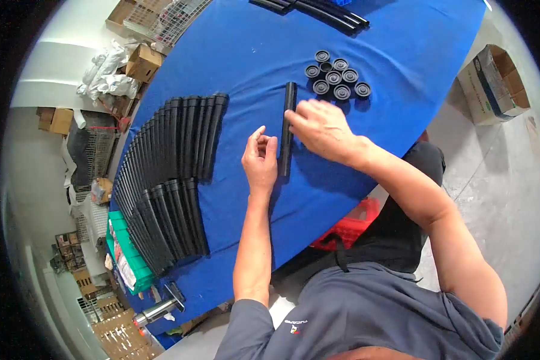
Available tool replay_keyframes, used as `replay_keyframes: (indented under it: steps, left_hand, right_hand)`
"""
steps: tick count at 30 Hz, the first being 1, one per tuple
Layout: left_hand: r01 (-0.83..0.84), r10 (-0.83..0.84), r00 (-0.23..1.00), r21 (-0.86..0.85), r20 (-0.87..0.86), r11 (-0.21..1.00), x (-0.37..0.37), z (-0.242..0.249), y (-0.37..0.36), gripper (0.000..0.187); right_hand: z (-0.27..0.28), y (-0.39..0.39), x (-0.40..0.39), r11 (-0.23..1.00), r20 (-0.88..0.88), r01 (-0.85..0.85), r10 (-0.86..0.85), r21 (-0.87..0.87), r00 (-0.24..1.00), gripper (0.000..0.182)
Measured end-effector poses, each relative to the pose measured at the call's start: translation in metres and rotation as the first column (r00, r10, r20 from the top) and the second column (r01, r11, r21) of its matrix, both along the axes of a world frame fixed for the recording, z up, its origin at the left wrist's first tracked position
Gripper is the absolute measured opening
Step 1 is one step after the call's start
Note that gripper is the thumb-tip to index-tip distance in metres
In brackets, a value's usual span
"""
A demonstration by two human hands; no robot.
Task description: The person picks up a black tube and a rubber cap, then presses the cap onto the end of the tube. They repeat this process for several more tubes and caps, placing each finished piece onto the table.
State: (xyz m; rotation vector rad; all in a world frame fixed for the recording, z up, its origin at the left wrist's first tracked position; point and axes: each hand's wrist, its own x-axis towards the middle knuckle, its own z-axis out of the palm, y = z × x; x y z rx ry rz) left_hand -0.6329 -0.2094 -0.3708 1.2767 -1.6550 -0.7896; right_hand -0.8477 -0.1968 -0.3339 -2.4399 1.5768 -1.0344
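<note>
A single black tube lies lengthwise on the blue cloth between my two hands. My right hand has its fingers bent and reaches in from the right, with its fingertips on the tube's upper part. Just left of the tube is my left hand, palm partly up, fingers loosely curled and thumb apart, with nothing visible in it. Several round black caps sit in a cluster beyond my right hand. To the left, many black tubes with wider ends lie side by side in a fanned row.
More black tubes lie at the far edge of the blue-covered table. A green crate and a metal cylinder stand at the left edge. A red bin is below the near edge, and a cardboard box is on the floor at right.
</note>
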Motion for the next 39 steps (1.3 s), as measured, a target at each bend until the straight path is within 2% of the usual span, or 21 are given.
replay_keyframes:
  steps: [2, 4, 5, 8, 12, 14, 16, 17, 19, 20, 23, 26, 27, 31, 34, 37, 39]
  left_hand:
    - [0.005, -0.004, 1.000, 0.042, -0.021, 0.999, -0.002, 0.006, 0.004, 0.036]
    - [-0.025, 0.026, 0.999, 0.031, -0.035, 0.999, 0.001, -0.002, 0.002, 0.035]
    - [-0.029, 0.030, 0.999, 0.033, -0.030, 0.999, 0.000, 0.001, 0.003, 0.035]
    - [-0.032, 0.032, 0.999, 0.017, -0.016, 0.999, -0.002, 0.002, 0.003, 0.037]
    - [0.003, -0.003, 0.997, -0.003, 0.081, 1.000, -0.004, 0.009, 0.006, 0.044]
    - [0.046, -0.016, 0.974, -0.132, 0.226, 0.990, -0.009, 0.012, 0.007, 0.060]
    - [0.145, -0.051, 0.931, -0.239, 0.362, 0.960, -0.013, 0.014, 0.007, 0.067]
    - [0.137, -0.066, 0.926, -0.168, 0.372, 0.976, -0.013, 0.014, 0.007, 0.066]
    - [0.111, -0.093, 0.916, -0.025, 0.391, 0.993, -0.010, 0.016, 0.006, 0.065]
    - [0.103, -0.080, 0.896, -0.030, 0.436, 0.994, -0.011, 0.020, 0.008, 0.065]
    - [0.067, -0.032, 0.838, -0.045, 0.545, 0.997, -0.006, 0.031, 0.021, 0.062]
    - [0.126, -0.003, 0.776, -0.151, 0.631, 0.980, 0.031, 0.027, 0.041, 0.059]
    - [0.086, -0.004, 0.726, -0.085, 0.688, 0.993, 0.039, 0.040, 0.054, 0.055]
    - [-0.006, -0.019, 0.733, 0.034, 0.680, 0.999, 0.075, 0.052, 0.098, 0.052]
    - [-0.028, 0.041, 0.732, -0.030, 0.680, 0.999, 0.090, 0.047, 0.117, 0.048]
    - [-0.028, 0.080, 0.726, -0.087, 0.683, 0.996, 0.085, 0.041, 0.122, 0.045]
    - [-0.044, 0.111, 0.720, -0.115, 0.685, 0.992, 0.079, 0.040, 0.120, 0.044]
  right_hand:
    - [0.003, -0.012, -0.019, 0.954, -0.048, 0.141, -0.159, -0.264, 0.986, 0.027]
    - [0.017, -0.013, -0.037, 0.922, -0.093, 0.277, -0.312, -0.270, 0.946, 0.039]
    - [0.012, -0.016, -0.044, 0.937, -0.127, 0.310, -0.331, -0.164, 0.935, 0.047]
    - [0.001, -0.021, -0.052, 0.933, -0.219, 0.360, -0.356, -0.022, 0.909, 0.046]
    - [-0.009, -0.026, -0.051, 0.928, -0.251, 0.361, -0.371, -0.089, 0.894, 0.042]
    - [-0.014, -0.031, -0.050, 0.917, -0.277, 0.379, -0.399, -0.124, 0.874, 0.040]
    - [-0.015, -0.031, -0.050, 0.914, -0.258, 0.374, -0.404, -0.160, 0.878, 0.038]
    - [-0.009, -0.030, -0.048, 0.911, -0.247, 0.370, -0.406, -0.180, 0.880, 0.037]
    - [0.005, -0.021, -0.042, 0.930, -0.136, 0.298, -0.330, -0.214, 0.934, 0.037]
    - [0.011, -0.016, -0.036, 0.937, -0.079, 0.259, -0.284, -0.232, 0.956, 0.036]
    - [0.008, -0.007, -0.023, 0.998, 0.090, 0.056, -0.056, 0.009, 0.994, 0.038]
    - [-0.011, -0.006, -0.013, 0.993, 0.210, -0.098, 0.083, 0.066, 0.974, 0.041]
    - [-0.009, -0.003, -0.008, 0.990, 0.226, -0.080, 0.052, 0.117, 0.973, 0.044]
    - [-0.012, -0.006, -0.006, 0.997, 0.202, -0.081, 0.079, 0.003, 0.976, 0.041]
    - [-0.015, -0.008, -0.004, 0.997, 0.176, -0.076, 0.069, 0.032, 0.982, 0.041]
    - [-0.025, -0.013, -0.006, 0.960, 0.013, -0.082, 0.082, 0.268, 0.997, 0.059]
    - [-0.019, -0.009, -0.007, 0.974, 0.087, -0.054, 0.036, 0.221, 0.996, 0.061]
